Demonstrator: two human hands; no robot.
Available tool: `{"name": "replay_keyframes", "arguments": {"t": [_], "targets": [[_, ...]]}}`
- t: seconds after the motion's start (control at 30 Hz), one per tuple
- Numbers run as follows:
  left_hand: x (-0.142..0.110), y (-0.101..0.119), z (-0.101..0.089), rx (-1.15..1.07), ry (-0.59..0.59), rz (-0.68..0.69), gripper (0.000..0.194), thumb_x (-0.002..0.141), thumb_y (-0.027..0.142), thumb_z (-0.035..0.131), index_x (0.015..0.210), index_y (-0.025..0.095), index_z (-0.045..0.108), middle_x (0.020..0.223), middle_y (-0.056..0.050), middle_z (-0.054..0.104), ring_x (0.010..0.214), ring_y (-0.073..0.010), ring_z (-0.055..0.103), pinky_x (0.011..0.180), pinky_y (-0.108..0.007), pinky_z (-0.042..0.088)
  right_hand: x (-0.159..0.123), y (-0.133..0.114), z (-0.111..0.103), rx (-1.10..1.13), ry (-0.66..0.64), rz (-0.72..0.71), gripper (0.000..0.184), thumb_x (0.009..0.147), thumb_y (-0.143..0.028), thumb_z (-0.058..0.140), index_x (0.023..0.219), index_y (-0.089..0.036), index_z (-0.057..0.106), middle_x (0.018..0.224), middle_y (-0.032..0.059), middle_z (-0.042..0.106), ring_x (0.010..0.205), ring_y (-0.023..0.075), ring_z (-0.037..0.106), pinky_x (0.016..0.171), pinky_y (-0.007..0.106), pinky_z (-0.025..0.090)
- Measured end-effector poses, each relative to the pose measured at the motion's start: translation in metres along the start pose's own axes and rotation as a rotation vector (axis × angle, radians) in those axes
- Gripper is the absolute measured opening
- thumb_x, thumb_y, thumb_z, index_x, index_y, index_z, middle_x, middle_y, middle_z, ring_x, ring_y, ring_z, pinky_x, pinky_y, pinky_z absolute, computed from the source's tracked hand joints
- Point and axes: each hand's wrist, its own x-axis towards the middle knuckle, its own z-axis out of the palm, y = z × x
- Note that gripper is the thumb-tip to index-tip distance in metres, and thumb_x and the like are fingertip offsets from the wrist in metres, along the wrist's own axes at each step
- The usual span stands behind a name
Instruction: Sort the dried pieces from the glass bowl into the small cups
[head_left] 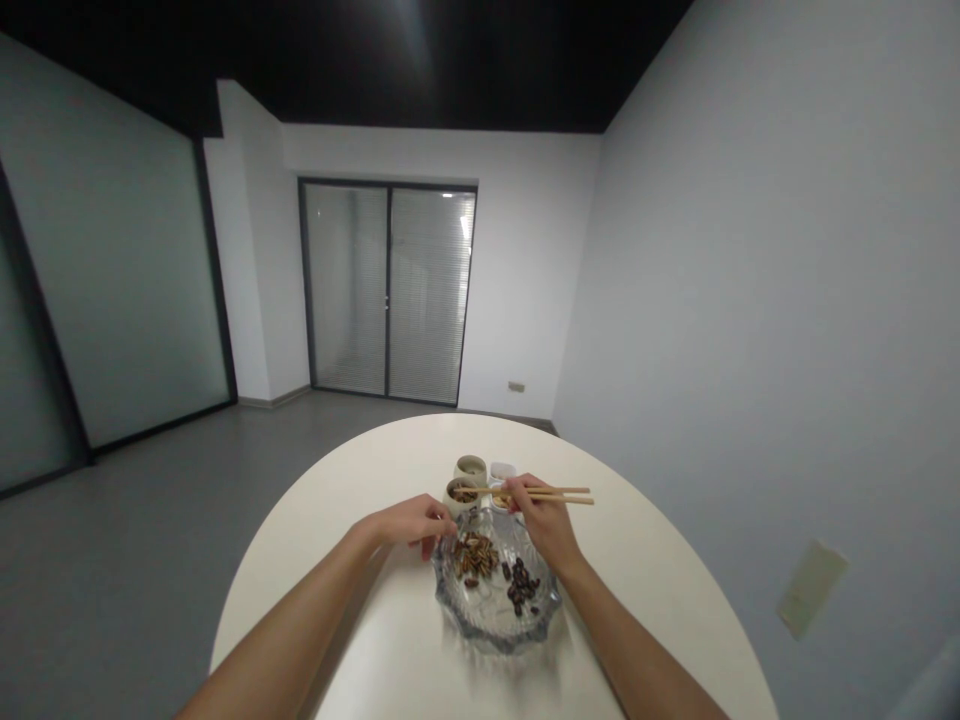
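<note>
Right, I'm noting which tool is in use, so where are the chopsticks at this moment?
In the head view, the chopsticks are in the right hand, above the glass dish's far side, tips at the nearer left-hand cup.

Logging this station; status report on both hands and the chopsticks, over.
Right hand holding chopsticks, tips at nearer greenish cup. Left hand at glass bowl's left rim. Nearer white cup partly hidden by right hand.

No readable text, labels, brands, numbers or signs appear anywhere.
</note>
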Motion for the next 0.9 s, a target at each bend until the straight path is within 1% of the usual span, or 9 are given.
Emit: {"name": "replay_keyframes", "arguments": {"t": [0.17,0.4,0.5,0.6,0.7,0.8,0.9], "targets": [[-0.001,0.001,0.000,-0.005,0.002,0.009,0.037,0.081,0.049,0.056,0.081,0.014,0.067,0.055,0.002,0.057,0.048,-0.0129,0.053,0.045,-0.022,0.031,0.001,0.002,0.003,0.001,-0.043,0.005,0.036,0.093,-0.046,0.058,0.073,-0.018,0.068,0.061,0.0009,0.062,0.061,0.0174,0.058,0.062,0.027,0.045],[-0.001,0.002,0.000,0.023,0.003,0.001,0.039,0.082,0.050,0.055,0.082,0.014,0.068,0.053,0.001,0.059,0.046,-0.0118,0.048,0.044,-0.022,0.031,0.004,0.003,-0.002,0.016,-0.061,0.011,0.035,0.090,-0.047,0.060,0.070,-0.019,0.067,0.063,0.0009,0.063,0.063,0.0175,0.058,0.064,0.027,0.047],[-0.001,0.001,0.000,0.028,0.008,-0.006,0.040,0.082,0.052,0.055,0.081,0.014,0.067,0.052,0.001,0.058,0.045,-0.0111,0.045,0.044,-0.022,0.030,0.005,0.002,-0.006,-0.008,-0.049,0.013,0.034,0.089,-0.047,0.060,0.072,-0.019,0.069,0.065,0.0013,0.064,0.064,0.0178,0.059,0.065,0.027,0.048],[-0.001,0.001,0.000,0.020,0.009,-0.011,0.040,0.081,0.053,0.055,0.080,0.015,0.066,0.053,0.001,0.058,0.047,-0.0122,0.048,0.045,-0.023,0.031,0.005,0.000,-0.016,-0.022,0.014,0.007,0.038,0.090,-0.051,0.058,0.074,-0.019,0.071,0.062,0.0014,0.063,0.062,0.0175,0.060,0.063,0.027,0.048],[-0.001,0.001,0.000,0.021,0.003,-0.019,0.041,0.081,0.054,0.056,0.080,0.015,0.066,0.053,0.001,0.057,0.049,-0.0133,0.052,0.046,-0.023,0.033,0.004,-0.002,-0.030,-0.005,0.056,0.001,0.048,0.089,-0.060,0.054,0.074,-0.018,0.071,0.056,0.0011,0.060,0.056,0.0163,0.058,0.057,0.026,0.047],[-0.001,0.001,0.000,0.027,-0.002,-0.022,0.042,0.081,0.056,0.056,0.081,0.015,0.066,0.055,0.001,0.057,0.050,-0.0134,0.054,0.046,-0.022,0.033,0.002,-0.005,-0.046,0.037,-0.015,0.034,0.058,0.087,-0.069,0.050,0.070,-0.017,0.069,0.052,0.0004,0.057,0.050,0.0151,0.055,0.051,0.026,0.047],[-0.001,0.001,0.000,0.014,0.000,-0.011,0.042,0.080,0.056,0.056,0.083,0.015,0.066,0.054,0.002,0.056,0.050,-0.0133,0.053,0.045,-0.022,0.031,-0.001,-0.006,-0.056,0.007,-0.118,0.056,0.059,0.088,-0.068,0.050,0.066,-0.016,0.068,0.053,0.0014,0.058,0.047,0.0138,0.054,0.047,0.024,0.045]]}}
